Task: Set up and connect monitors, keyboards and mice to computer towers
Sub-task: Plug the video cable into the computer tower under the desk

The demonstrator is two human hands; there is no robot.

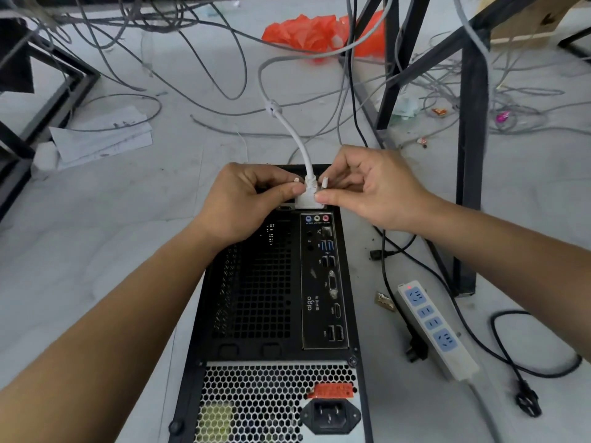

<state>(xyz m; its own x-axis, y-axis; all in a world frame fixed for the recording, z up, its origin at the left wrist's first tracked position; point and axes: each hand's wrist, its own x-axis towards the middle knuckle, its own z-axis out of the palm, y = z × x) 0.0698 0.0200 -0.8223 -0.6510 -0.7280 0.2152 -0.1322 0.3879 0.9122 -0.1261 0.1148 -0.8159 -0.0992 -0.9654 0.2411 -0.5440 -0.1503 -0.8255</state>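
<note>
Pinching the white moulded plastic video connector [308, 199] from both sides, at the far end of the upturned rear panel of the black metal computer tower [256, 298], just beyond the three coloured audio jacks [316, 218]. Narrowing the left hand [243, 203], thumb and forefinger, on the left white thumbscrew [296, 179]. Narrowing the right hand [367, 190] likewise on the right white thumbscrew [325, 181]. Pressing the connector against the panel, though not showing whether fully seated. Trailing the thick white cable [299, 145] up and away from the connector. Lying flat on the pale grey floor [96, 235], the tower, beside the white power strip with blue sockets [431, 327]. Lying well beyond, an orange plastic bag [313, 32], among loose grey wires [204, 75] and black metal desk legs [470, 155].
</note>
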